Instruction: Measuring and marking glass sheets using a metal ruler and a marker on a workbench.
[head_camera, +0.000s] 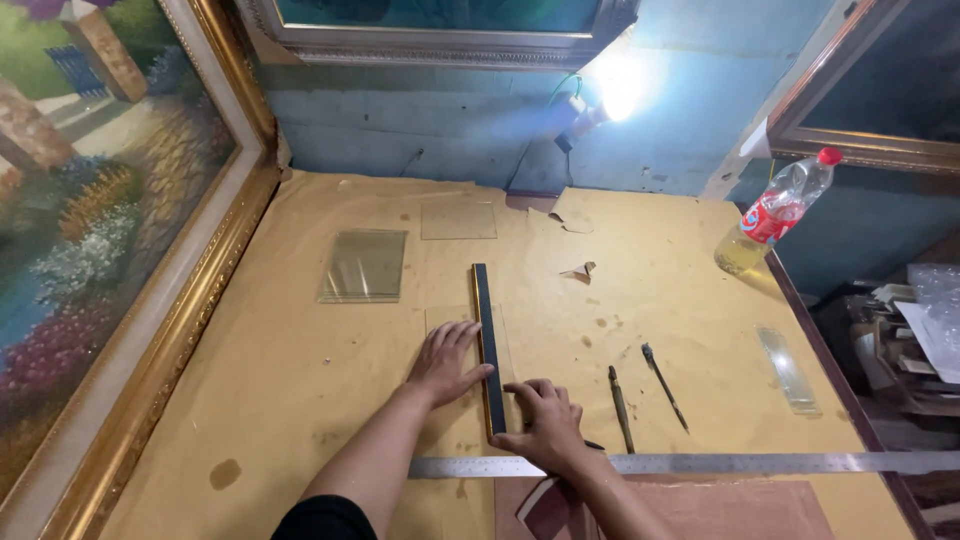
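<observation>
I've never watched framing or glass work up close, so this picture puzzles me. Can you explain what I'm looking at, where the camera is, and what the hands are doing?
The camera sits on the person's head and looks down, so the two bare arms coming from the bottom edge are their own. They work at a table covered in brown paper. The left hand lies flat, pressing beside a dark straight bar that rests on a clear pane of glass. The right hand rests at the bar's near end; whether it grips anything I cannot tell. In front lies a long steel ruler. To the right are two thin pen-like tools and a narrow glass strip. Farther back lie two more glass panes and a plastic bottle. A gold-framed painting leans at the left.
</observation>
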